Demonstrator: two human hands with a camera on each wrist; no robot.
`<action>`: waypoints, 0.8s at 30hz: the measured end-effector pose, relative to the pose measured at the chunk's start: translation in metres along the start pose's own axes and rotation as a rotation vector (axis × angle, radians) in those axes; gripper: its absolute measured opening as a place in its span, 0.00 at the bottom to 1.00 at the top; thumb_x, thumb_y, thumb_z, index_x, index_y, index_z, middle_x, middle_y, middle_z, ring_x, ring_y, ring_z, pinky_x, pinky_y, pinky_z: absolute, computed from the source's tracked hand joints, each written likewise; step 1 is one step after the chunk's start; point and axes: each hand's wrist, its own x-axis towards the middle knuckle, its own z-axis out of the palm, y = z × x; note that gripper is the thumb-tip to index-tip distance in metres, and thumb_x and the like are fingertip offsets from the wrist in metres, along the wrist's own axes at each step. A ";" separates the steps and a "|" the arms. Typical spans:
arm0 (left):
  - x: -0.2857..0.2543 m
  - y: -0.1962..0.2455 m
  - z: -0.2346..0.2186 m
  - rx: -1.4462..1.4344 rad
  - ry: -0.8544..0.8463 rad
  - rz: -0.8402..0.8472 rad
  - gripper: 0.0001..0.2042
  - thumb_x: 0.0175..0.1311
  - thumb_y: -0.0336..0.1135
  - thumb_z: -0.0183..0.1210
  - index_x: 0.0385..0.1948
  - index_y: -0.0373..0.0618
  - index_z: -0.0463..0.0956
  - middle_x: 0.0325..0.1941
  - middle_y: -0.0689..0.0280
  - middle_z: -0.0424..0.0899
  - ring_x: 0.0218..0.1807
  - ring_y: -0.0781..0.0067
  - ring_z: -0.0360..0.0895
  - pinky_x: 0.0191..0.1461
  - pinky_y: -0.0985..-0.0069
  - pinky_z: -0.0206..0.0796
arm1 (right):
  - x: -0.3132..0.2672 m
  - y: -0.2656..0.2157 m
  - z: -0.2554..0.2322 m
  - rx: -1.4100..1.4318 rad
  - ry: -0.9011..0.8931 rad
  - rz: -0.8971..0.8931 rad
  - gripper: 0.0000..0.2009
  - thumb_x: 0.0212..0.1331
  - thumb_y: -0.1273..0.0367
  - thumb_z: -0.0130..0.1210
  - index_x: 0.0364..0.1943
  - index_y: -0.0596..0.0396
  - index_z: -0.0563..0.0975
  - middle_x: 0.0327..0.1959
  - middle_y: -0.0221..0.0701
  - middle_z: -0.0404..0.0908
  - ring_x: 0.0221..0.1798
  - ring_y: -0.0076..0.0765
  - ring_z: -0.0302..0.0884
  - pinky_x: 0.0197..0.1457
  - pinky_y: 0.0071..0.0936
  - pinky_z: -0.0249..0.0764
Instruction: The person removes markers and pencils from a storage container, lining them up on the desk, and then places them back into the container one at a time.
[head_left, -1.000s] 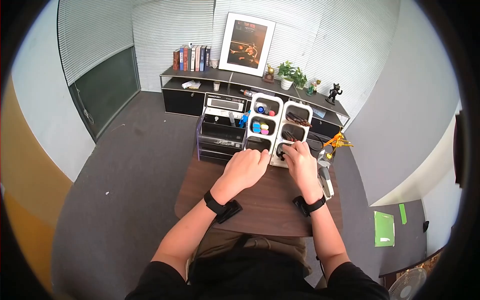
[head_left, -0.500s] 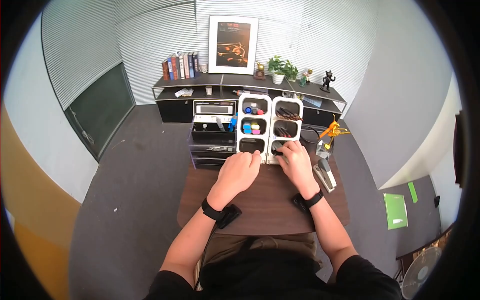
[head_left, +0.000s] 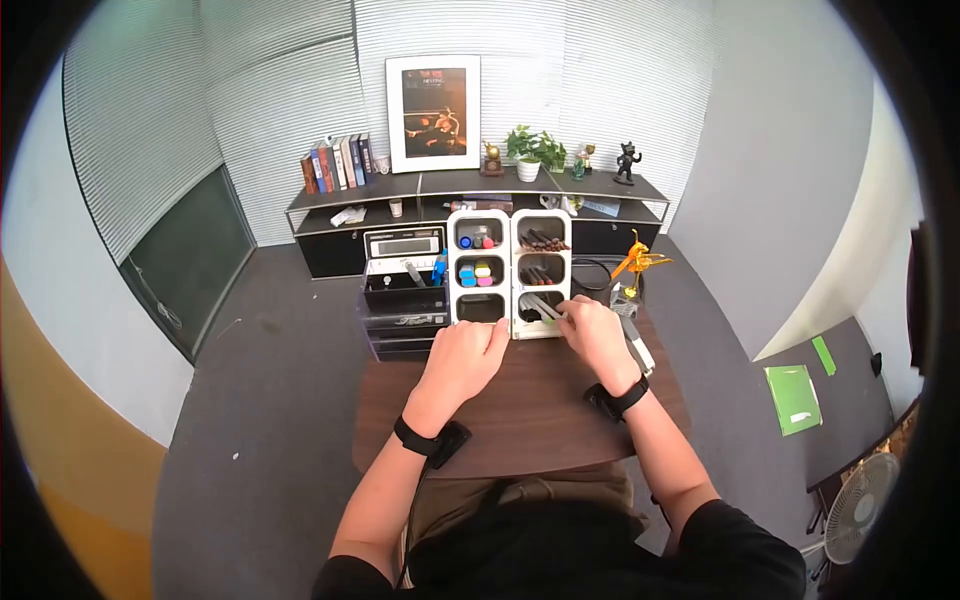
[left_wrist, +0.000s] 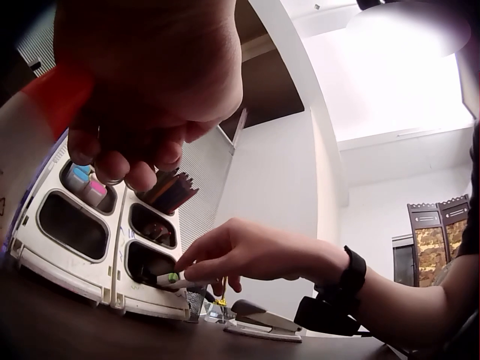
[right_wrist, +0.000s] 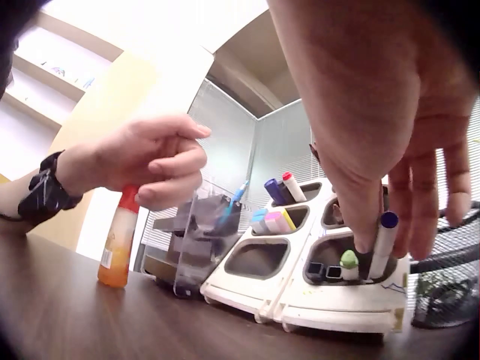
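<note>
My right hand [head_left: 600, 342] is at the front right compartment of the white organizer [head_left: 513, 285]. In the right wrist view, a white marker with a blue end [right_wrist: 384, 244] stands between its thumb and fingers, beside a green-tipped marker [right_wrist: 349, 264]. Light-coloured markers [head_left: 537, 306] lean in that compartment in the head view. My left hand [head_left: 463, 362] hovers before the front left compartment, fingers loosely curled, holding nothing visible. In the right wrist view, an orange bottle with a red cap [right_wrist: 118, 244] stands below it.
A drawer box [head_left: 405, 320] adjoins the organizer on the left. To the right are a stapler [head_left: 637, 345] and an orange figurine [head_left: 637, 262]. Behind stands a shelf unit [head_left: 335, 252] with books and a potted plant [head_left: 530, 168].
The head view has tilted up and shifted. My right hand has drawn back slightly from the front right compartment, and light markers now show leaning there. My left hand stays near the organizer's front.
</note>
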 end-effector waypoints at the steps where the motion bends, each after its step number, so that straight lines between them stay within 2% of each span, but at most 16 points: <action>1: -0.001 0.002 -0.003 -0.010 0.000 0.008 0.26 0.85 0.44 0.53 0.24 0.33 0.77 0.22 0.42 0.78 0.29 0.33 0.78 0.36 0.48 0.70 | -0.001 0.005 0.001 -0.003 0.010 0.008 0.08 0.64 0.71 0.69 0.45 0.55 0.88 0.43 0.40 0.88 0.43 0.56 0.90 0.49 0.50 0.88; 3: -0.002 0.005 -0.010 -0.019 -0.002 0.027 0.24 0.84 0.44 0.54 0.25 0.34 0.78 0.21 0.44 0.78 0.28 0.35 0.78 0.35 0.50 0.69 | -0.004 0.012 -0.001 0.017 0.007 0.022 0.07 0.65 0.73 0.67 0.44 0.56 0.88 0.45 0.42 0.88 0.45 0.57 0.90 0.49 0.50 0.87; 5: -0.003 0.005 -0.017 -0.096 -0.004 0.074 0.24 0.83 0.44 0.57 0.25 0.35 0.78 0.18 0.49 0.78 0.23 0.41 0.77 0.33 0.54 0.68 | -0.008 0.014 -0.007 0.057 0.074 0.019 0.06 0.65 0.74 0.66 0.44 0.57 0.88 0.45 0.42 0.88 0.44 0.59 0.89 0.49 0.51 0.86; 6: -0.004 0.006 -0.024 -0.081 -0.058 0.033 0.21 0.80 0.43 0.61 0.25 0.38 0.79 0.19 0.55 0.79 0.24 0.49 0.79 0.34 0.55 0.69 | -0.012 0.014 -0.010 0.101 0.132 0.011 0.06 0.65 0.75 0.65 0.44 0.58 0.88 0.45 0.43 0.87 0.44 0.60 0.89 0.50 0.52 0.86; 7: -0.006 0.007 -0.030 -0.080 -0.064 0.042 0.21 0.80 0.43 0.61 0.25 0.38 0.79 0.19 0.55 0.79 0.24 0.49 0.79 0.34 0.55 0.69 | -0.015 0.013 -0.014 0.099 0.139 0.019 0.06 0.65 0.75 0.65 0.44 0.58 0.88 0.45 0.43 0.87 0.44 0.60 0.89 0.50 0.52 0.86; 9: -0.010 0.005 -0.044 0.057 -0.051 0.129 0.17 0.75 0.41 0.66 0.27 0.40 0.79 0.22 0.59 0.80 0.32 0.54 0.83 0.39 0.58 0.71 | -0.022 0.008 -0.026 0.151 0.234 0.026 0.06 0.65 0.76 0.65 0.44 0.60 0.86 0.44 0.44 0.85 0.43 0.61 0.88 0.49 0.52 0.84; 10: -0.012 0.000 -0.052 0.074 -0.158 0.124 0.12 0.69 0.39 0.71 0.34 0.41 0.80 0.35 0.58 0.83 0.47 0.53 0.83 0.51 0.59 0.74 | -0.022 0.004 -0.035 0.152 0.240 0.034 0.06 0.65 0.76 0.65 0.44 0.60 0.86 0.44 0.44 0.85 0.43 0.61 0.88 0.49 0.52 0.84; 11: -0.015 -0.004 -0.057 0.076 -0.166 0.128 0.12 0.69 0.39 0.71 0.34 0.41 0.80 0.35 0.58 0.83 0.47 0.53 0.83 0.51 0.59 0.74 | -0.021 -0.001 -0.048 0.198 0.284 0.028 0.06 0.65 0.77 0.65 0.44 0.60 0.86 0.44 0.44 0.85 0.43 0.60 0.88 0.48 0.51 0.84; 12: -0.020 -0.008 -0.061 0.093 -0.184 0.160 0.12 0.68 0.38 0.72 0.37 0.41 0.81 0.41 0.58 0.84 0.51 0.53 0.81 0.57 0.60 0.74 | -0.022 -0.007 -0.061 0.246 0.325 0.027 0.07 0.65 0.78 0.65 0.45 0.60 0.85 0.44 0.44 0.84 0.43 0.59 0.87 0.48 0.50 0.84; 13: -0.026 -0.011 -0.064 0.110 -0.203 0.192 0.13 0.66 0.38 0.73 0.41 0.41 0.81 0.47 0.57 0.84 0.56 0.52 0.80 0.62 0.60 0.74 | -0.022 -0.016 -0.076 0.294 0.313 0.067 0.08 0.65 0.79 0.65 0.47 0.60 0.85 0.43 0.42 0.83 0.44 0.55 0.88 0.47 0.46 0.84; 14: -0.029 -0.013 -0.067 0.166 -0.300 0.107 0.16 0.65 0.36 0.74 0.48 0.42 0.81 0.56 0.56 0.82 0.62 0.51 0.78 0.68 0.59 0.72 | -0.025 -0.023 -0.090 0.326 0.327 0.058 0.09 0.66 0.78 0.66 0.48 0.61 0.85 0.43 0.40 0.84 0.42 0.50 0.88 0.45 0.42 0.84; 16: -0.033 -0.018 -0.067 0.199 -0.325 0.044 0.14 0.64 0.35 0.74 0.47 0.42 0.82 0.54 0.56 0.84 0.62 0.50 0.79 0.67 0.59 0.73 | -0.027 -0.031 -0.109 0.362 0.347 0.051 0.10 0.66 0.78 0.67 0.50 0.61 0.85 0.42 0.39 0.84 0.40 0.46 0.88 0.44 0.39 0.84; 18: -0.032 -0.022 -0.065 0.228 -0.349 -0.022 0.13 0.63 0.34 0.74 0.46 0.42 0.83 0.52 0.56 0.85 0.61 0.49 0.81 0.66 0.58 0.74 | -0.031 -0.035 -0.119 0.533 0.327 0.056 0.13 0.66 0.77 0.70 0.53 0.61 0.86 0.39 0.34 0.85 0.35 0.33 0.86 0.38 0.32 0.84; 19: -0.028 -0.023 -0.064 0.217 -0.382 -0.069 0.12 0.62 0.33 0.74 0.44 0.41 0.84 0.50 0.55 0.87 0.60 0.48 0.82 0.64 0.58 0.76 | -0.034 -0.039 -0.123 0.535 0.330 0.060 0.13 0.66 0.77 0.70 0.53 0.61 0.86 0.39 0.34 0.85 0.35 0.33 0.86 0.38 0.32 0.84; 22: -0.026 -0.026 -0.069 0.222 -0.393 -0.113 0.09 0.61 0.30 0.72 0.41 0.41 0.85 0.48 0.53 0.89 0.57 0.46 0.85 0.61 0.56 0.78 | -0.037 -0.053 -0.123 0.764 0.068 0.208 0.14 0.72 0.73 0.69 0.58 0.60 0.85 0.35 0.29 0.86 0.34 0.21 0.85 0.28 0.24 0.83; 24: -0.031 -0.030 -0.075 0.237 -0.374 -0.120 0.07 0.61 0.27 0.70 0.40 0.40 0.85 0.46 0.52 0.90 0.55 0.45 0.87 0.59 0.55 0.79 | -0.038 -0.055 -0.100 0.843 0.007 0.171 0.13 0.76 0.72 0.65 0.60 0.61 0.84 0.35 0.29 0.86 0.33 0.21 0.85 0.27 0.24 0.83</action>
